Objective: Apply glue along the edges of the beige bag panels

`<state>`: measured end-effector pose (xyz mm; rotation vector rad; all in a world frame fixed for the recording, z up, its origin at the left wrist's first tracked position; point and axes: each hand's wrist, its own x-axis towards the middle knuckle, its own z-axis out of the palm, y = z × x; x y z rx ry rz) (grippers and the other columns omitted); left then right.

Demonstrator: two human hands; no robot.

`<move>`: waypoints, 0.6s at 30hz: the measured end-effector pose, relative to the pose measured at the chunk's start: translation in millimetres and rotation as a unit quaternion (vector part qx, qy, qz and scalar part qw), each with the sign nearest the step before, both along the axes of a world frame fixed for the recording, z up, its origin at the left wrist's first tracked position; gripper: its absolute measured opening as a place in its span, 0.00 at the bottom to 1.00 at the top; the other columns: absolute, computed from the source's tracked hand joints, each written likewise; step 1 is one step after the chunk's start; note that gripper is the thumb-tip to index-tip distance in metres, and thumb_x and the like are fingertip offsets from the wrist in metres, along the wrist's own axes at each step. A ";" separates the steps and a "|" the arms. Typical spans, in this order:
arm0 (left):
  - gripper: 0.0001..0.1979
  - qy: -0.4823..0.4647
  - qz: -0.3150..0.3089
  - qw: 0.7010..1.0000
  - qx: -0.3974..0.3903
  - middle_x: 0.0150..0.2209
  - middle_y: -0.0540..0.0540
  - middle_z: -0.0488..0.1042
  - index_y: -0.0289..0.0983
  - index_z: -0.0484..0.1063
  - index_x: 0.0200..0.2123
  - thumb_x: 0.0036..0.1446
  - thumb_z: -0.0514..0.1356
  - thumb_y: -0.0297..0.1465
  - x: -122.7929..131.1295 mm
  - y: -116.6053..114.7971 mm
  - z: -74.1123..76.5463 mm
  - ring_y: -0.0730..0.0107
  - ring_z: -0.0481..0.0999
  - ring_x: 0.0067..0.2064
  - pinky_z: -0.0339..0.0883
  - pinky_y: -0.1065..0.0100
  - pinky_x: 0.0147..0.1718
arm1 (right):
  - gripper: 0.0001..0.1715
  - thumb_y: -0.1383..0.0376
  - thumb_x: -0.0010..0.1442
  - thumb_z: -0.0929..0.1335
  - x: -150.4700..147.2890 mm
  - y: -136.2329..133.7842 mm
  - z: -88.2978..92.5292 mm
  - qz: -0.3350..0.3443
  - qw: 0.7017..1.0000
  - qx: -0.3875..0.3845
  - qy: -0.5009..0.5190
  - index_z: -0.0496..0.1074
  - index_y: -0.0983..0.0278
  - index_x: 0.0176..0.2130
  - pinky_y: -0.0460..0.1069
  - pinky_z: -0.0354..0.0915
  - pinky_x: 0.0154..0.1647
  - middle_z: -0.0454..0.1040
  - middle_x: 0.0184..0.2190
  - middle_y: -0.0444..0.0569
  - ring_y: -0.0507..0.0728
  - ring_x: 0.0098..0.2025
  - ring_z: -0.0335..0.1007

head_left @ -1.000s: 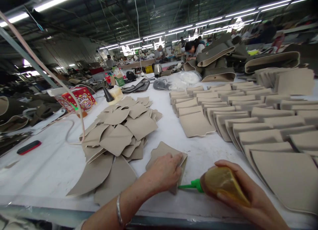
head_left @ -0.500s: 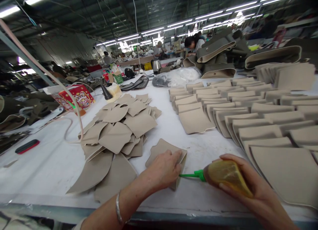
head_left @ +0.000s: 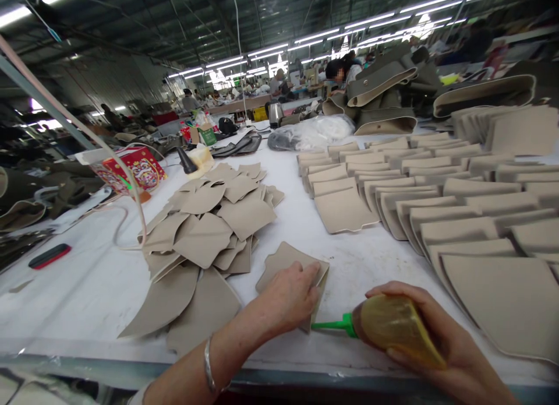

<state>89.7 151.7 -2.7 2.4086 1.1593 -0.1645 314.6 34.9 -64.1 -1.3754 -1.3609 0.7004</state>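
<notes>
My left hand (head_left: 290, 295) presses a cut beige leather piece (head_left: 278, 261) against the table, fingers curled over its right edge. My right hand (head_left: 458, 348) is wrapped round a squeeze bottle (head_left: 393, 326) of yellowish liquid, tilted on its side. The bottle's thin green nozzle (head_left: 332, 324) points left, its tip at the lower right edge of the leather piece. Left of that piece lies a loose heap of similar leather pieces (head_left: 203, 239). Rows of overlapping pieces (head_left: 498, 282) spread over the right side.
The white-covered table (head_left: 87, 306) has a red and black object (head_left: 50, 256) at left. Behind the heap are a red patterned box (head_left: 131, 171) and a black cone-shaped nozzle (head_left: 187, 160). A hose (head_left: 131, 178) hangs at left. A clear plastic bag (head_left: 312, 134) lies farther back.
The bottle's nozzle tip has slid down along the piece's right edge, towards me, with my right hand lowering slightly. My left hand stays on the piece.
</notes>
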 end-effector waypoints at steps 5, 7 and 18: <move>0.25 0.001 0.004 1.000 -0.002 0.46 0.40 0.73 0.41 0.61 0.64 0.65 0.45 0.35 0.9 0.0 0.0 0.54 0.75 0.47 0.68 0.59 0.48 | 0.30 0.47 0.51 0.76 3.3 1.7 -5.0 -0.052 0.998 0.001 -0.047 0.70 0.49 0.51 0.54 0.70 0.51 0.74 0.49 0.46 0.65 0.48 0.73; 0.26 0.003 0.004 1.000 -0.004 0.47 0.41 0.72 0.41 0.61 0.64 0.65 0.45 0.35 1.3 0.1 0.5 0.54 0.75 0.47 0.68 0.59 0.48 | 0.30 0.47 0.52 0.76 -3.7 -0.6 -3.5 -0.050 0.999 -0.003 -0.017 0.70 0.51 0.51 0.53 0.69 0.50 0.74 0.49 0.47 0.65 0.48 0.72; 0.26 0.000 -0.005 1.000 0.001 0.45 0.40 0.72 0.40 0.61 0.64 0.64 0.44 0.34 1.6 -0.4 -0.1 0.52 0.76 0.46 0.69 0.57 0.46 | 0.26 0.49 0.53 0.76 13.9 11.8 8.2 -0.073 0.991 0.070 -0.090 0.71 0.46 0.50 0.44 0.72 0.42 0.77 0.44 0.40 0.59 0.43 0.77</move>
